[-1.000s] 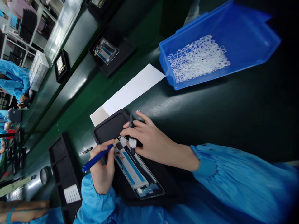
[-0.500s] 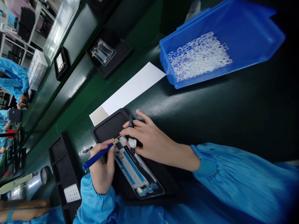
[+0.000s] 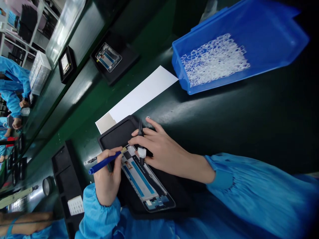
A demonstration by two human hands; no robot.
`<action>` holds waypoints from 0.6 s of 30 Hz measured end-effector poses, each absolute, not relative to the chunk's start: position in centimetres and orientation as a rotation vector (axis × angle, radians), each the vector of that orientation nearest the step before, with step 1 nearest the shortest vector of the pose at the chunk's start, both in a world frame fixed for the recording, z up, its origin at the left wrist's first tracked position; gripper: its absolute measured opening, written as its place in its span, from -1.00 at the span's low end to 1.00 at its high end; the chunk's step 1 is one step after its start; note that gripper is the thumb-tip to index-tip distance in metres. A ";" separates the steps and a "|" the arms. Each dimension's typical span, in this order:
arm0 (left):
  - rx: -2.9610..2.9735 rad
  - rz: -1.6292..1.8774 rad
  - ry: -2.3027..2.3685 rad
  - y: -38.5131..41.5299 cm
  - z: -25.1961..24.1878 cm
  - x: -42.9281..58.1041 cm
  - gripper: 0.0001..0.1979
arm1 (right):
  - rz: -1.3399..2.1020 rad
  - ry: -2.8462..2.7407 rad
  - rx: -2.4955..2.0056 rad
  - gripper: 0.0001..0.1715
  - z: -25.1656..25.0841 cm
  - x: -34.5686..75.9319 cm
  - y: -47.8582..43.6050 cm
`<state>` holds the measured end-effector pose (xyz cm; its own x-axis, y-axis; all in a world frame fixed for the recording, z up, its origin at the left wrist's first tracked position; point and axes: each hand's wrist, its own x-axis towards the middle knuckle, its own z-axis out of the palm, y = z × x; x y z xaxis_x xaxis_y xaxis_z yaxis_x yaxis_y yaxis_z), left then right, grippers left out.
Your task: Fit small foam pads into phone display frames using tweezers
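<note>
A phone frame [image 3: 143,181] with blue strips lies in a black foam tray [image 3: 117,134]. My left hand [image 3: 108,176] is closed around a blue pen-like tool [image 3: 104,163], whose yellowish tip meets the upper end of the frame. Tucked in the fingers of my right hand [image 3: 161,149] is a black tweezers-like tool [image 3: 140,127] with a white wrap [image 3: 142,152]. That hand's forefinger and thumb reach over the frame's upper edge. A tiny white loop [image 3: 148,117] sits at the tip of an outstretched finger. What lies under the fingertips is hidden.
A blue bin [image 3: 269,39] holds many white loops [image 3: 215,61]. White paper [image 3: 139,96] lies beyond the tray. Another phone frame [image 3: 108,57] sits in a black tray further off. A compartmented black tray [image 3: 67,176] stands left. Co-workers in blue sleeves [image 3: 13,79] are across the bench.
My left hand and the blue tool's rear end have shifted slightly, the tip staying on the frame. My right hand is almost unchanged. A co-worker's hands have moved in the background.
</note>
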<state>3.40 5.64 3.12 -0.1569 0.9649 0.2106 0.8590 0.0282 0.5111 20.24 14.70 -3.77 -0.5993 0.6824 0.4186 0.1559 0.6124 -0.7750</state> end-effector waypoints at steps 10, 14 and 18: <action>1.560 1.111 2.090 5.0 1.5 2.8 -0.78 | 0.912 -2.096 -0.655 -0.62 -3.9 20.2 14.6; 1.386 1.321 2.052 5.4 1.7 3.1 -0.74 | 0.905 -2.095 -0.662 -0.66 -3.9 20.3 14.6; 1.112 1.431 1.957 5.6 1.7 3.1 -0.68 | 0.827 -2.023 -0.644 -0.78 -3.6 19.9 14.7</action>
